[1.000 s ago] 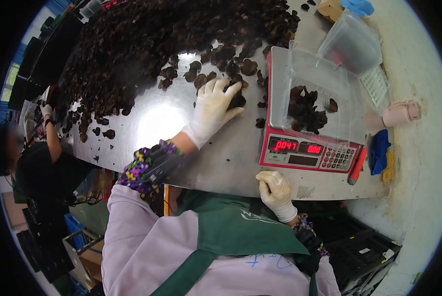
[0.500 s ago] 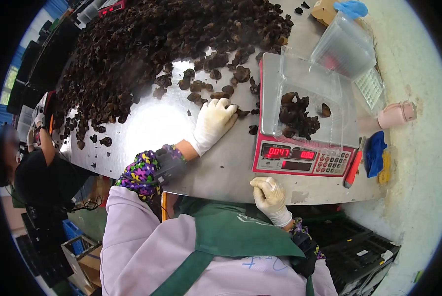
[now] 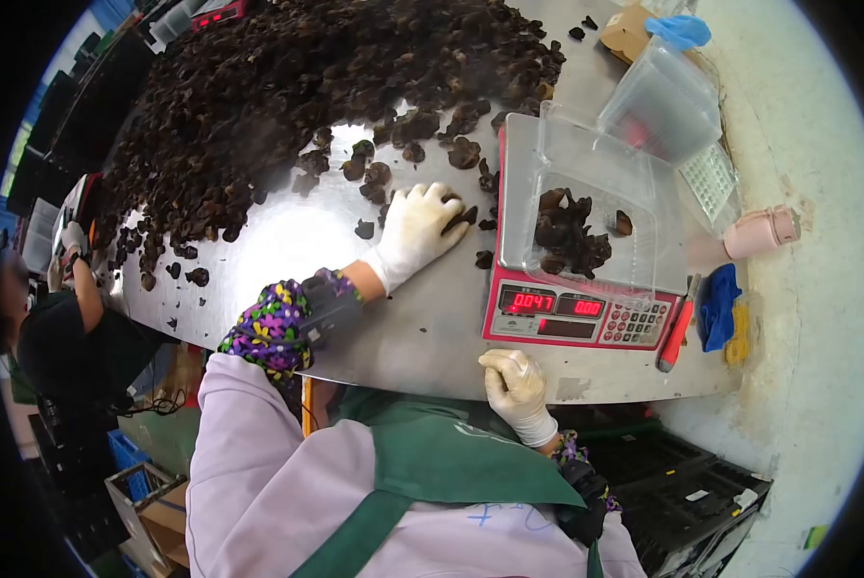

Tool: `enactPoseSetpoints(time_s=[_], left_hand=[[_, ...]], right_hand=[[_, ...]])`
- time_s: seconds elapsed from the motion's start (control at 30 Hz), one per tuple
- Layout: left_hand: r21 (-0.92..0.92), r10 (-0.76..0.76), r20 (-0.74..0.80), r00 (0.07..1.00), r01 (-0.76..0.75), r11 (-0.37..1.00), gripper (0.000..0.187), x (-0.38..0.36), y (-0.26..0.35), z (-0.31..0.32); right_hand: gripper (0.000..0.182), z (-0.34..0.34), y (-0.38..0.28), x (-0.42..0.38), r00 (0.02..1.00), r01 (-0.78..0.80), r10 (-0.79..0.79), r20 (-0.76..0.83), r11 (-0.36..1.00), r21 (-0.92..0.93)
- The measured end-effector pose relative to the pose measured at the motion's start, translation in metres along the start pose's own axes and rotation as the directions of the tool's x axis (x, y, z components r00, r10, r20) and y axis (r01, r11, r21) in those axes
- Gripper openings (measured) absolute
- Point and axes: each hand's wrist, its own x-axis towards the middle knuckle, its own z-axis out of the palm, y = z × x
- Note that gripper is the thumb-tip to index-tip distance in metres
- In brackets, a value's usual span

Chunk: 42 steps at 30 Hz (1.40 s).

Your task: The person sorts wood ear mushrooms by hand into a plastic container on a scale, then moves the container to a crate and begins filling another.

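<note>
My left hand (image 3: 414,234), in a white glove, lies on the steel table with its fingers curled over dark wood ear mushrooms; one piece (image 3: 466,218) shows at the fingertips, and the palm side is hidden. In its white glove, my right hand (image 3: 517,387) rests closed at the table's front edge, with nothing visible in it. Between and beyond the hands stands a red-framed scale (image 3: 586,321) reading 0.047. On its plate is a clear plastic tray (image 3: 634,255) holding a clump of wood ear mushrooms (image 3: 571,236) and one separate piece.
A large heap of wood ear mushrooms (image 3: 287,106) covers the back of the table (image 3: 374,332). Right of the scale are stacked clear trays (image 3: 668,96), a pink bottle (image 3: 761,231), a blue cloth (image 3: 718,306) and a red-handled tool (image 3: 677,335). Another person (image 3: 75,318) works at left.
My left hand's fingers have drawn in over the pieces, and a mushroom now shows at the fingertips. The view has shifted slightly. My right hand and the scale reading look the same.
</note>
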Motion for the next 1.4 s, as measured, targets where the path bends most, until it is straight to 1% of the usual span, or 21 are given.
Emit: enactPoseSetpoints(time_s=[0.03,0.1,0.17,0.23,0.37,0.43,0.5,0.57,0.7,0.77,0.83,0.9,0.97,1.03,1.1,1.17,1.2,1.27,1.3,1.37,1.4], left_hand=[[0.008,-0.033,0.007,0.999,0.033,0.999,0.024,-0.009,0.002,0.0],[0.0,0.037,-0.142,0.989,-0.037,0.999,0.02,-0.028,0.006,0.001],[0.063,0.096,-0.198,0.975,-0.085,0.994,0.023,-0.032,0.007,-0.007],[-0.011,-0.002,-0.155,0.988,0.001,1.0,0.025,-0.033,0.006,-0.006],[-0.02,0.024,-0.082,0.996,-0.026,0.999,0.02,-0.034,-0.02,0.013],[-0.056,0.086,-0.17,0.982,-0.097,0.994,0.019,-0.022,-0.016,0.003],[-0.19,-0.052,-0.316,0.947,-0.009,0.982,0.018,-0.01,0.0,-0.011],[-0.288,-0.004,-0.476,0.88,-0.152,0.945,0.02,0.016,0.042,-0.052],[-0.342,0.156,-0.487,0.859,-0.352,0.871,0.02,0.055,0.109,-0.09],[-0.327,0.227,-0.438,0.87,-0.389,0.861,0.021,0.072,0.133,-0.081],[-0.262,0.284,-0.212,0.935,-0.334,0.905,0.026,0.081,0.15,-0.073],[-0.137,0.385,-0.161,0.909,-0.407,0.903,0.034,0.081,0.153,-0.062],[-0.178,0.417,-0.228,0.88,-0.459,0.87,0.042,0.08,0.146,-0.06],[-0.29,0.376,-0.456,0.807,-0.534,0.794,0.042,0.083,0.131,-0.072],[-0.418,0.222,-0.442,0.869,-0.419,0.806,0.026,0.095,0.092,-0.073],[-0.33,-0.005,-0.548,0.837,-0.21,0.92,0.019,0.109,0.038,-0.044],[-0.305,-0.122,-0.571,0.812,-0.073,0.949,0.021,0.117,0.007,-0.025],[-0.047,-0.278,-0.459,0.844,0.29,0.956,0.045,0.116,-0.049,0.002],[0.083,-0.302,-0.472,0.828,0.383,0.92,0.054,0.117,-0.071,0.017],[-0.019,-0.34,-0.315,0.886,0.353,0.936,0.048,0.114,-0.091,0.022],[-0.04,-0.262,-0.225,0.938,0.26,0.965,0.042,0.112,-0.093,0.02]], right_hand=[[0.023,0.0,-0.001,0.001,1.0,0.003,-0.003,-0.002,1.0,0.0],[0.023,0.001,0.0,0.001,1.0,0.006,-0.006,-0.008,1.0,0.003],[0.023,0.0,0.001,-0.001,1.0,0.001,-0.001,-0.019,1.0,-0.01],[0.022,0.0,0.002,-0.002,1.0,-0.006,0.005,0.017,1.0,0.016],[0.022,0.0,0.0,-0.002,0.999,0.011,-0.01,-0.032,0.999,0.036],[0.022,0.0,0.002,-0.002,0.999,0.008,-0.007,-0.052,1.0,0.029],[0.023,0.0,0.002,-0.004,0.998,0.001,0.001,-0.062,1.0,0.026],[0.02,0.001,0.003,-0.004,0.998,0.016,-0.015,-0.055,1.0,0.008],[0.02,0.0,0.001,-0.005,1.0,0.005,-0.005,0.006,1.0,0.022],[0.021,-0.001,0.001,-0.003,1.0,-0.001,0.0,-0.02,1.0,-0.015],[0.021,0.001,0.002,-0.004,1.0,0.013,-0.013,-0.015,1.0,-0.005],[0.021,0.001,0.002,-0.004,0.999,-0.021,0.021,-0.025,1.0,0.002],[0.02,-0.001,0.003,-0.005,1.0,-0.014,0.014,-0.02,1.0,-0.001],[0.021,0.0,0.003,-0.004,1.0,-0.022,0.022,-0.001,1.0,0.004],[0.022,-0.001,0.001,-0.001,1.0,-0.012,0.012,-0.007,1.0,0.013],[0.022,-0.002,0.0,0.001,1.0,0.001,0.0,-0.017,1.0,0.019],[0.023,-0.002,0.0,0.001,1.0,-0.001,0.001,-0.007,1.0,0.017],[0.023,-0.002,0.001,0.0,1.0,-0.001,0.001,0.001,1.0,0.014],[0.023,-0.001,0.001,-0.001,1.0,-0.004,0.004,0.003,1.0,0.012],[0.023,0.0,0.002,-0.001,1.0,-0.01,0.01,0.005,1.0,0.004],[0.023,0.001,0.002,-0.001,1.0,-0.015,0.015,0.0,1.0,0.001]])
